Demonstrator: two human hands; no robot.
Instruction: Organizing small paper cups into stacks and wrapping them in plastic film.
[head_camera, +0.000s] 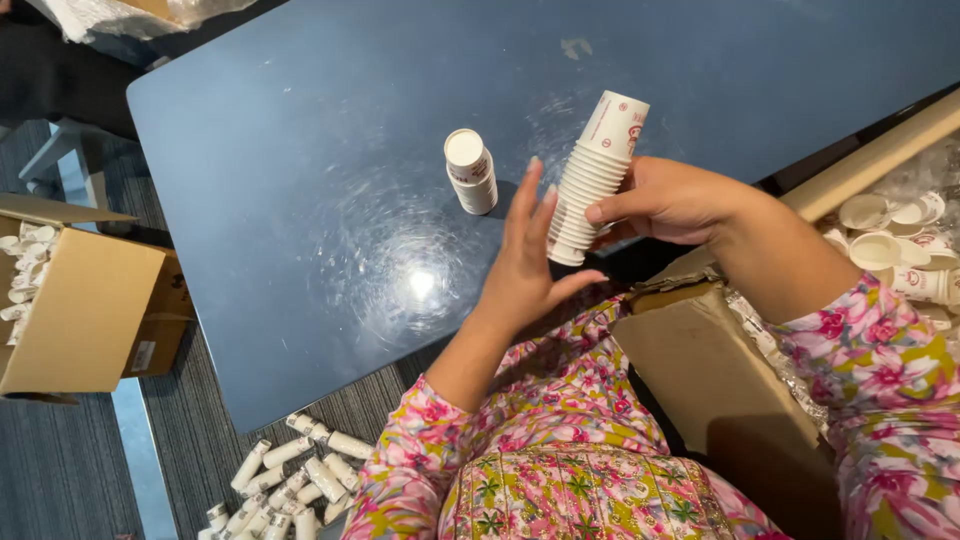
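A tall stack of white paper cups (592, 180) with red print leans above the dark blue table (300, 150). My right hand (672, 200) grips the stack from the right side. My left hand (525, 262) is flat and open, with its fingers against the stack's left side near the bottom. A shorter upside-down stack of the same cups (470, 170) stands on the table just left of my hands.
An open cardboard box (700, 370) sits by my lap, with loose cups (890, 245) in plastic at the right. Another open box (80, 300) with cups stands on the floor at left. Several cup stacks (285, 480) lie on the carpet below the table edge.
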